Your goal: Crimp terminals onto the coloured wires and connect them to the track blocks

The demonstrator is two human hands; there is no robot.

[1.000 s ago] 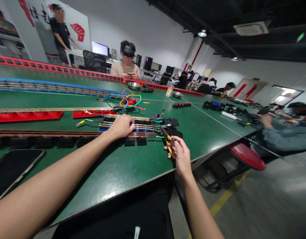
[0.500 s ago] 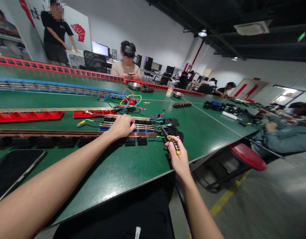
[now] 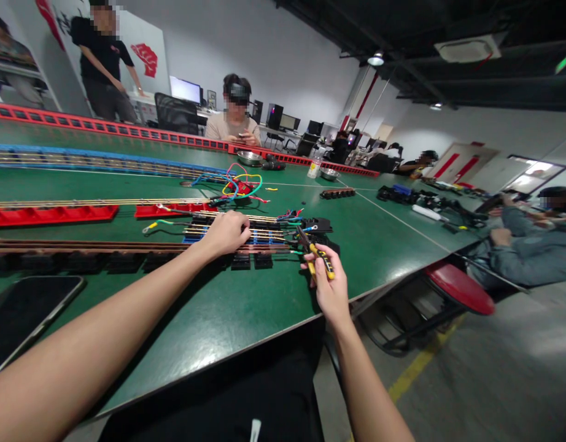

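Note:
My right hand (image 3: 333, 283) is closed around a pair of pliers (image 3: 321, 260) with yellow-and-black handles. The dark jaws point up and left, close to the wire ends at the right end of a rail assembly (image 3: 269, 236). This assembly has copper-coloured rods on blue and black holders. My left hand (image 3: 225, 234) rests over its middle with curled fingers gripping it, the fingertips partly hidden. From the left end of the assembly runs a green wire with a yellow-sleeved ring terminal (image 3: 149, 228). Another ring terminal (image 3: 314, 228) shows near the plier tips.
A phone (image 3: 32, 313) lies at the table's left. Red holders (image 3: 53, 215) and a bundle of coloured wires (image 3: 239, 185) sit behind the assembly. Metal bowls (image 3: 248, 159) and a bottle (image 3: 314, 164) stand farther back. Co-workers sit across and at right, near a red stool (image 3: 460, 287).
The plier handles have spread apart and the tool has turned slightly in my right hand. My left hand stays in place on the rail assembly.

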